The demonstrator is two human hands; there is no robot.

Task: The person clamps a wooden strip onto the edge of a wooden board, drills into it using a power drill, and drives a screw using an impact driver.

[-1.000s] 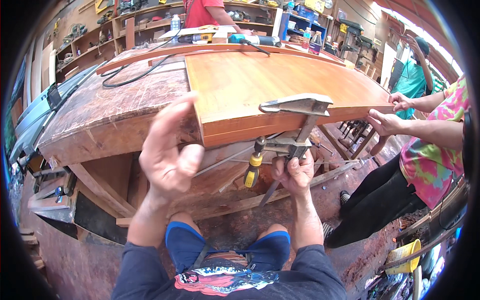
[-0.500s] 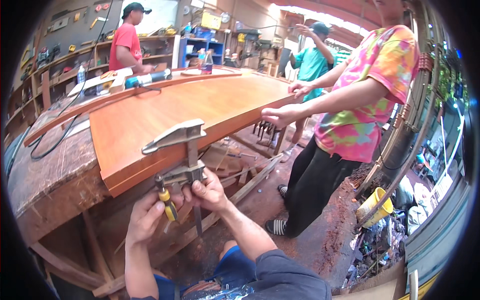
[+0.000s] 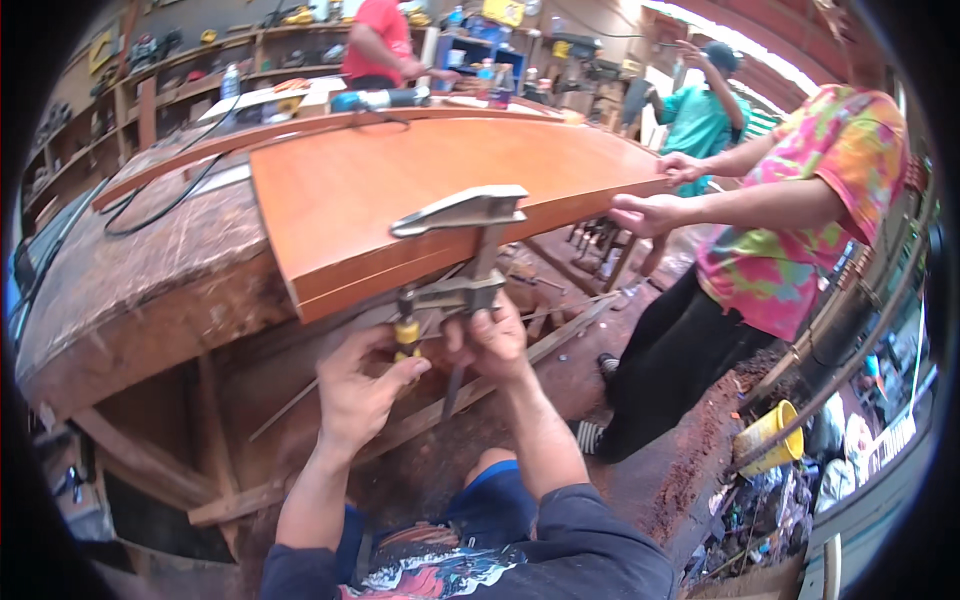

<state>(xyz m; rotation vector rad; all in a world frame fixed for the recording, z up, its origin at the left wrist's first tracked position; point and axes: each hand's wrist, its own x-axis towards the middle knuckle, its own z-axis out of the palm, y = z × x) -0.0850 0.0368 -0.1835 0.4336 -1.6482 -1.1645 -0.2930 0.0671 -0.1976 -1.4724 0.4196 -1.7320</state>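
Observation:
A grey metal bar clamp (image 3: 462, 212) grips the front edge of an orange-brown wooden panel (image 3: 400, 185) lying on a worn workbench (image 3: 130, 290). My left hand (image 3: 355, 390) is closed around the clamp's yellow screw handle (image 3: 406, 337) below the panel. My right hand (image 3: 490, 340) holds the clamp's lower sliding jaw and bar, just under the panel's edge. My forearms rise from the lower edge, over my dark printed shirt.
A person in a tie-dye shirt (image 3: 800, 210) stands at the right with both hands on the panel's far edge. Two more people (image 3: 380, 45) stand at the back by shelves. A power tool (image 3: 385, 98) and black cable (image 3: 170, 195) lie on the bench. A yellow bucket (image 3: 765, 440) sits on the floor.
My left hand came down from open air onto the yellow screw handle. My head turned right and then back, so the view swung, while my right hand stayed on the clamp.

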